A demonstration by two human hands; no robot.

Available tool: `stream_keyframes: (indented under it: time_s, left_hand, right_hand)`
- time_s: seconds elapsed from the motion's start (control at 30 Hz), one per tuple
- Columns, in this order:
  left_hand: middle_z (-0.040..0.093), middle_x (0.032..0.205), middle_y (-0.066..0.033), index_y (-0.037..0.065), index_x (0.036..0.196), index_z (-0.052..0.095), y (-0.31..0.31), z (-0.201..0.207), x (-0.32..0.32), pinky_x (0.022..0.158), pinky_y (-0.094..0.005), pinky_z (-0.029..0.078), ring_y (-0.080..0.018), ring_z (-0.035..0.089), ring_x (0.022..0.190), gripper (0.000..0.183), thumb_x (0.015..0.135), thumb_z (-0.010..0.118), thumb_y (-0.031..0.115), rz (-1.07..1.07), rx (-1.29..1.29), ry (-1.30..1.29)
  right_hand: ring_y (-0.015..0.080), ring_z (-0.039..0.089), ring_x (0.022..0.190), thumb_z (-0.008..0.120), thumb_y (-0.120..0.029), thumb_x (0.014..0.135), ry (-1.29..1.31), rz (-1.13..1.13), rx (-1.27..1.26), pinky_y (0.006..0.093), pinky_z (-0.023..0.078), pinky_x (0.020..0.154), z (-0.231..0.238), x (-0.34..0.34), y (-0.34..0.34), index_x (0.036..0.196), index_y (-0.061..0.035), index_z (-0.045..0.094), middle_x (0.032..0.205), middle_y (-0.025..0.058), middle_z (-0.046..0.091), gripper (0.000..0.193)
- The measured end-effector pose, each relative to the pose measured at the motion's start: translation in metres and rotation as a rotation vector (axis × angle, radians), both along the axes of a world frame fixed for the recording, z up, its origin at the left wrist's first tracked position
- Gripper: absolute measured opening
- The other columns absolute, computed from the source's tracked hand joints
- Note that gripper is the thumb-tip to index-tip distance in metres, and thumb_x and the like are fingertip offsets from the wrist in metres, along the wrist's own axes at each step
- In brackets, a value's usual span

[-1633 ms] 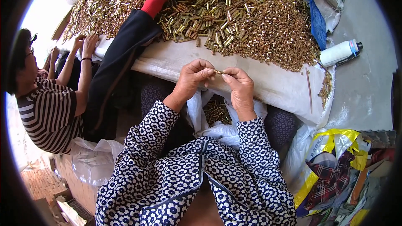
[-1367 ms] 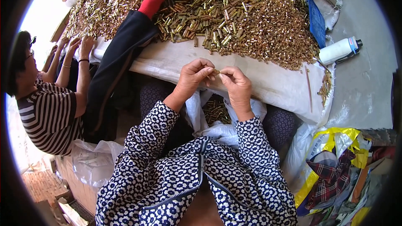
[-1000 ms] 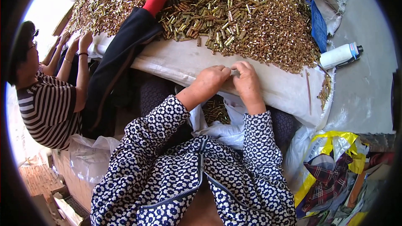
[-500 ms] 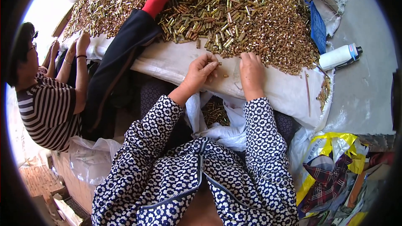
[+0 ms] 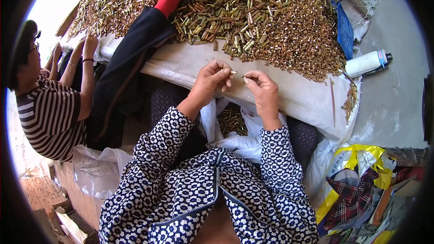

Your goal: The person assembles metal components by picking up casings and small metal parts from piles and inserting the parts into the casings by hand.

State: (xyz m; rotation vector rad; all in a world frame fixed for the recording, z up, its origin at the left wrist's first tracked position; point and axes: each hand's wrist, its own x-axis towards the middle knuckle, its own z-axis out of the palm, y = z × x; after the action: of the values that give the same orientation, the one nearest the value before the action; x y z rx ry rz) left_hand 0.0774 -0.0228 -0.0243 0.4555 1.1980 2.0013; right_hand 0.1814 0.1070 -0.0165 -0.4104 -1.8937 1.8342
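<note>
My left hand [image 5: 211, 79] pinches a small brass-coloured metal tube [image 5: 233, 72] between thumb and fingers, its end pointing right. Close by, my right hand [image 5: 263, 91] has thumb and forefinger pressed together on a tiny dark piece [image 5: 244, 78], too small to name. A narrow gap separates the two pieces. Both hands hover over the near edge of the pale cloth-covered table [image 5: 181, 61]. Beyond them spreads a heap of longer brass-coloured tubes [image 5: 246, 18], with short copper-coloured pieces [image 5: 303, 40] heaped on the right. Below my hands, a white sack [image 5: 247, 141] stands open with brass-coloured tubes [image 5: 232, 122] inside.
A person in a striped top [image 5: 52, 113] works at the left. A leg in dark trousers [image 5: 131, 63] with a red sock reaches across the table. A white bottle [image 5: 367, 63], a blue item [image 5: 344, 31] and a thin rod [image 5: 332, 101] lie right. Bags [image 5: 348, 190] stand lower right.
My right hand has lifted off the table beside the short pieces and come back toward me and left, now pinching a tiny piece. My left hand still holds its tube, almost in place.
</note>
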Motion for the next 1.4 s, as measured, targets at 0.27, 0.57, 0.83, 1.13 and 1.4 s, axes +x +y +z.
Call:
stream_keyframes:
  time_s: [0.27,0.57,0.83,1.13,1.4]
  left_hand:
    - [0.057,0.075,-0.0020,0.005,0.089,0.053,-0.005,0.001,0.008,0.049,-0.0167,0.041,-0.0068,0.054,0.061,0.007,0.087,0.053,0.012,0.001,-0.007,0.024]
    - [0.057,0.074,-0.0031,0.003,0.089,0.054,-0.010,-0.001,0.008,0.048,-0.0177,0.043,-0.0074,0.054,0.060,0.008,0.086,0.054,0.011,0.046,0.027,0.112]
    - [0.059,0.075,-0.0045,0.003,0.089,0.054,-0.009,-0.003,0.004,0.050,-0.0200,0.046,-0.0093,0.055,0.060,0.008,0.087,0.052,0.011,0.062,-0.021,0.288]
    - [0.054,0.074,-0.0134,0.005,0.082,0.048,0.014,0.004,0.014,0.054,-0.0400,0.046,-0.0337,0.057,0.065,0.009,0.074,0.050,0.005,0.061,-0.529,1.524]
    - [0.053,0.078,-0.0139,0.005,0.086,0.043,0.018,0.007,0.015,0.056,-0.0413,0.046,-0.0346,0.057,0.067,0.015,0.072,0.048,0.001,-0.022,-0.586,1.535]
  right_hand:
    - [0.0053,0.053,0.071,0.058,-0.002,0.079,0.046,0.068,-0.172,0.0184,0.043,0.067,-0.005,0.000,-0.008,0.090,0.0001,0.060,0.081,0.0003,0.059,0.012]
    - [0.0074,0.054,0.076,0.058,-0.001,0.079,0.052,0.106,-0.192,0.0198,0.044,0.071,-0.005,0.000,-0.011,0.090,0.0014,0.060,0.084,0.0020,0.059,0.012]
    - [0.0093,0.055,0.077,0.058,-0.002,0.078,0.117,0.028,0.145,0.0214,0.044,0.070,-0.002,-0.003,-0.016,0.085,-0.0004,0.061,0.085,0.0031,0.060,0.007]
    - [0.0293,0.053,0.080,0.055,0.005,0.061,-0.008,-0.056,0.753,0.0369,0.044,0.071,-0.012,-0.007,0.008,0.077,-0.0047,0.056,0.083,0.0100,0.059,0.019]
    - [0.0285,0.053,0.085,0.058,0.004,0.064,0.049,-0.262,0.914,0.0370,0.045,0.074,-0.027,-0.006,0.021,0.078,-0.0052,0.058,0.090,0.0093,0.058,0.016]
